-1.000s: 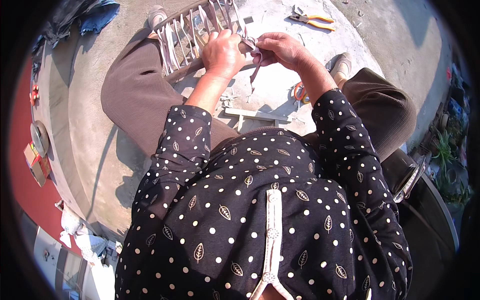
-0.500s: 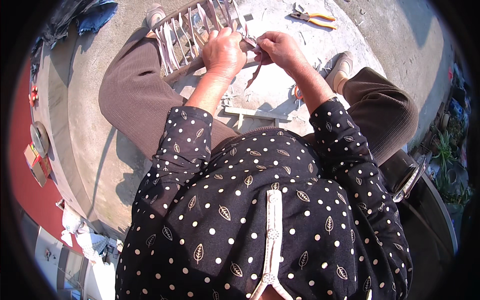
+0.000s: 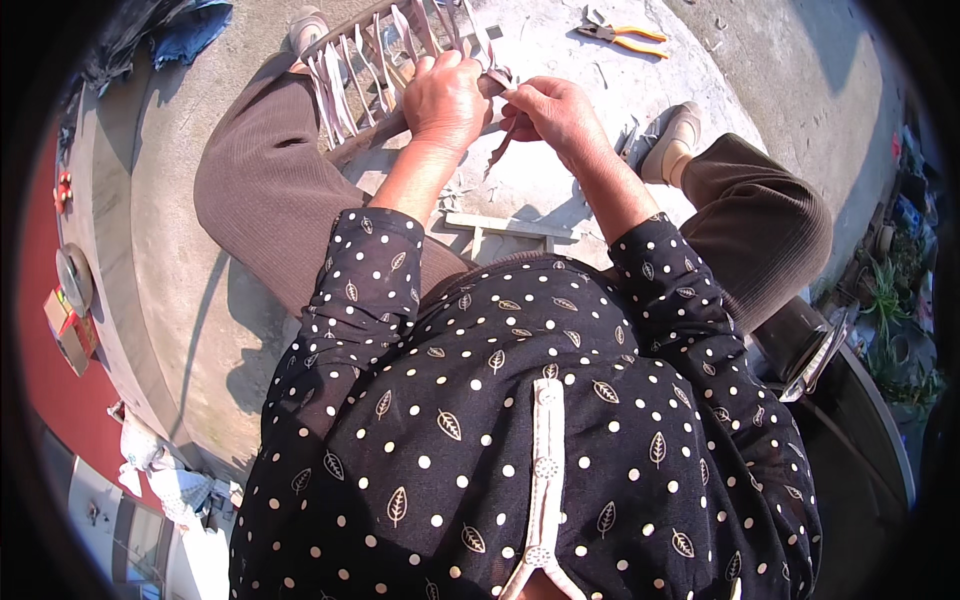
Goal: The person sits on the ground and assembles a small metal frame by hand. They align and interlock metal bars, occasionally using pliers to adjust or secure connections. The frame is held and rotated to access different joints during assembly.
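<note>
A wooden frame (image 3: 365, 140) wound with several pale strips (image 3: 335, 90) lies across my left leg, at the far middle. My left hand (image 3: 446, 100) is closed around the frame's near right end. Just to its right, my right hand (image 3: 552, 112) pinches a brownish-grey strip (image 3: 500, 148), whose loose tail hangs below the fingers. The strip bends around the end of the frame between both hands. My left fingertips and the part of the frame beneath them are hidden.
Pliers (image 3: 625, 38) with yellow-orange handles lie on the pale ground beyond my right hand. Strip scraps (image 3: 632, 135) are scattered by my right shoe (image 3: 675, 140). A small wooden piece (image 3: 510, 226) lies between my legs. Plants (image 3: 885, 290) stand at the right edge.
My right hand has moved slightly down and nearer, with the strip still pinched and now drawn close around the frame's end. My left hand stays on the frame.
</note>
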Demonstrator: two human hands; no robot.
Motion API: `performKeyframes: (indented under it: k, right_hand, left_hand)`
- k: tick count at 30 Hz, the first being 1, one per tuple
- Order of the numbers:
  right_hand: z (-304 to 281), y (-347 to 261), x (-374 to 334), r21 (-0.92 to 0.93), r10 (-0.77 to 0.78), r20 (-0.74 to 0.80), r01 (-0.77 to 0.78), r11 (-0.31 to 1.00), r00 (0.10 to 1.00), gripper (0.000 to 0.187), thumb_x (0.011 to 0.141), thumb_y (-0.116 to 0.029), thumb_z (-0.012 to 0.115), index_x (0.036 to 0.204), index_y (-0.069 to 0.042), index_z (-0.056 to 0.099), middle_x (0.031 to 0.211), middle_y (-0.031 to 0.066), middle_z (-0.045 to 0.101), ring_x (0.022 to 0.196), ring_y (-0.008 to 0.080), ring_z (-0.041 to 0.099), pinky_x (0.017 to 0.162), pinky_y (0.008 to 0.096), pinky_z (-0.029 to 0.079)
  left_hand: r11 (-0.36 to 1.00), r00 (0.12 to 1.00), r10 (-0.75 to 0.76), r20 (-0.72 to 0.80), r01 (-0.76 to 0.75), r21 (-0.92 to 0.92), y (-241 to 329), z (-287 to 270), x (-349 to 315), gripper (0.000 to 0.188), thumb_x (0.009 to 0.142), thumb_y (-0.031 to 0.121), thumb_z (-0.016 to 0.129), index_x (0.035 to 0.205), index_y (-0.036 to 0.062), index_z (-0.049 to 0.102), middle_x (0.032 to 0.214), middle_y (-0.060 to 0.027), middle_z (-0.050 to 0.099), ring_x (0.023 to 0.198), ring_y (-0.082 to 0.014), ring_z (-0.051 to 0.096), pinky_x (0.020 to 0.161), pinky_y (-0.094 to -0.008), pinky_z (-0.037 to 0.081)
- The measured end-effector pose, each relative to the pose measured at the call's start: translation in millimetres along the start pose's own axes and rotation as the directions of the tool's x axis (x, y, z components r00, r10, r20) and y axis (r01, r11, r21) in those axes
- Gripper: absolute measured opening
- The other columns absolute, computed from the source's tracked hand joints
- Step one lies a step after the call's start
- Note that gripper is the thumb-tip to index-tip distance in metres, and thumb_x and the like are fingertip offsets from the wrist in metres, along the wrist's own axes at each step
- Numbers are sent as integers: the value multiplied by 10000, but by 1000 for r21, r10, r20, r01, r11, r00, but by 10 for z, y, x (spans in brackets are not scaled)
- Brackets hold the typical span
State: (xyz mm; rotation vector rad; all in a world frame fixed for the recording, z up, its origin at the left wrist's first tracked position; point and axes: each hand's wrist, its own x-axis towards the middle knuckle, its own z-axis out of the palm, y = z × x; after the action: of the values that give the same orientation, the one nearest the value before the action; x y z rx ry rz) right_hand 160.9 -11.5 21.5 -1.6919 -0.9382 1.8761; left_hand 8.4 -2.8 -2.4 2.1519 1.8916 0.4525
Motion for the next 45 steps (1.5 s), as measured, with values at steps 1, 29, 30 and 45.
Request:
performKeyframes:
  k: [1,29,30,45]
  right_hand:
    - [-1,-12,-6,5,0,-1,0,1000,1000,251,902,-216,607,943,30,641,838,110,674,755,172,679,702,294,567]
    - [-202,132,175,289,-136,140,91,953,981,204,924,-158,549,1011,15,615,881,111,670,815,184,673,756,334,566]
    - [-215,146,200,320,-134,160,77,944,978,205,931,-167,549,1007,11,615,881,110,670,812,184,675,752,338,569]
    - [-208,85,518,80,117,236,-140,987,965,217,921,-214,518,870,-61,664,770,69,687,643,146,675,589,277,548]
  left_hand:
    - [1000,1000,8,-8,-8,-5,-4,7,3,78,686,112,676,760,88,676,843,-63,610,874,-296,581,724,-403,500]
    - [999,1000,-1,3,1,34,34,20,-4,99,693,143,696,777,91,689,858,-55,619,879,-288,584,729,-396,504]
    - [999,1000,7,7,-7,36,38,17,-7,104,693,153,701,776,91,690,857,-53,620,877,-286,584,730,-394,504]
    - [999,999,-8,49,10,-41,38,-16,-27,398,580,355,824,889,140,697,912,-47,613,911,-287,576,768,-397,503]
